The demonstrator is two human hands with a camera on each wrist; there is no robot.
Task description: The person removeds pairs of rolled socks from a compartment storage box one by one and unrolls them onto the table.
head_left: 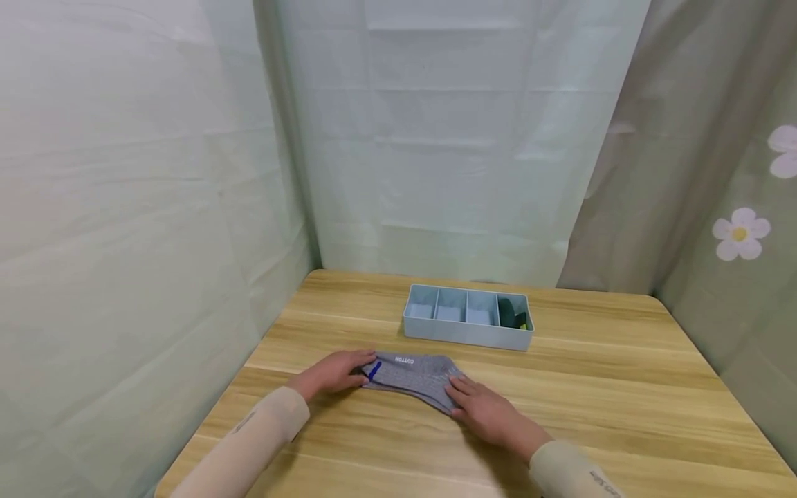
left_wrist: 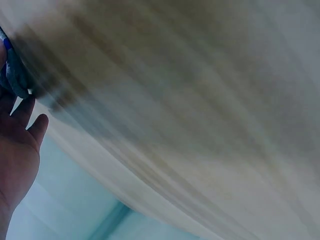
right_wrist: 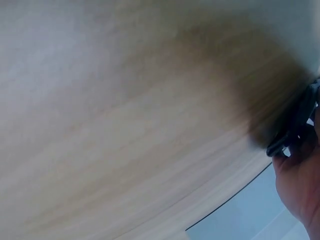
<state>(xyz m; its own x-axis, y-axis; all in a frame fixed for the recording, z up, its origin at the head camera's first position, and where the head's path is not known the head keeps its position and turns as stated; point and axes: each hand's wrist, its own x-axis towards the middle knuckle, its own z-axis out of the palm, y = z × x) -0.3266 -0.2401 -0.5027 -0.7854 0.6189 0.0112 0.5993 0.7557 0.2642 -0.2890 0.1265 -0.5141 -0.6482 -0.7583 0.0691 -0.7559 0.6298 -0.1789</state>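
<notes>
A pair of grey socks [head_left: 411,375] spans the space between my two hands, flat and layered, with white COTTON lettering and a dark blue mark near the cuff. My left hand [head_left: 335,371] pinches the cuff end at the left. At the other end, my right hand [head_left: 488,413] grips the toe part, fingertips on top. In the left wrist view the socks [left_wrist: 17,75] show at the fingertips of the left hand [left_wrist: 20,155]. The right wrist view has the socks [right_wrist: 295,120], dark in shadow, at the fingers of the right hand [right_wrist: 302,187].
Behind the socks stands a light blue box [head_left: 467,334] with several compartments in a row. Its rightmost compartment holds a dark green item [head_left: 507,313] with a bit of yellow. The wooden table [head_left: 623,373] is bordered by hanging curtains [head_left: 448,173] at the back and sides.
</notes>
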